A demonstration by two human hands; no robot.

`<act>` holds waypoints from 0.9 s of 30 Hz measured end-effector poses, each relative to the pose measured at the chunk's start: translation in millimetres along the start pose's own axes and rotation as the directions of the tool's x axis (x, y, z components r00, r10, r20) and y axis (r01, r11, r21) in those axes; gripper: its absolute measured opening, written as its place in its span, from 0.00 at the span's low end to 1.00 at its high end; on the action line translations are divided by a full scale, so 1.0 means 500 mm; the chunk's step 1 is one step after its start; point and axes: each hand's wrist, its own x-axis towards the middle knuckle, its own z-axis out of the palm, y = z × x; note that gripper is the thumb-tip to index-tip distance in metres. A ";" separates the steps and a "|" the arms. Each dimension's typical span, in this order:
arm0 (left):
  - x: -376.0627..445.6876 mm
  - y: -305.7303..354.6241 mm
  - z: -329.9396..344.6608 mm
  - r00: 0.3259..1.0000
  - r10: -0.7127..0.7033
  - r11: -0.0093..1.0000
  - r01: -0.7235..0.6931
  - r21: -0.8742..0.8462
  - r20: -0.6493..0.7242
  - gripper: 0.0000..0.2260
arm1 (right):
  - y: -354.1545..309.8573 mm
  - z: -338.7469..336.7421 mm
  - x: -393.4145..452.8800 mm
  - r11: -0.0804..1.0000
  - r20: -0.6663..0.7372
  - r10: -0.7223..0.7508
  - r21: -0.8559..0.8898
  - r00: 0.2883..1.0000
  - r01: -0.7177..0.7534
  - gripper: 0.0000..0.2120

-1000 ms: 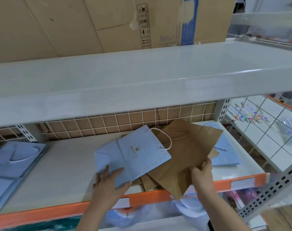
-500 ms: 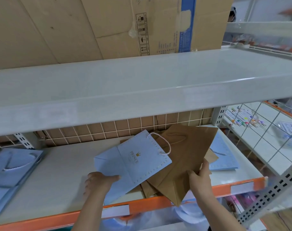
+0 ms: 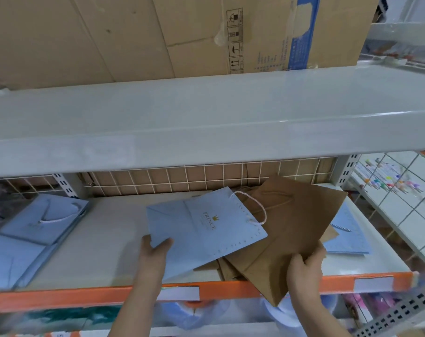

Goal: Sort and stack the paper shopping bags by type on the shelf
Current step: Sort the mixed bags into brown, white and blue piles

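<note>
The left hand pinches the near corner of a light blue bag lying mid-shelf. The right hand, fingers closed, grips a brown bag overhanging the orange edge. A blue stack sits far left.

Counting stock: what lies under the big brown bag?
Under the brown bag show the edges of more brown bags and a blue bag at right. Their count is hidden.
</note>
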 end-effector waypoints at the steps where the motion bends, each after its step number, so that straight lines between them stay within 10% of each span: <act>1: -0.005 -0.002 -0.012 1.000 0.014 0.999 -0.014 -0.040 0.001 0.10 | 0.001 -0.001 -0.005 1.000 -0.010 -0.011 0.009 1.000 0.011 0.27; 27: -0.012 -0.045 -0.581 0.964 0.025 0.885 -0.144 -0.442 -0.264 0.08 | -0.042 0.281 -0.388 0.987 0.068 -0.062 0.155 0.996 0.051 0.23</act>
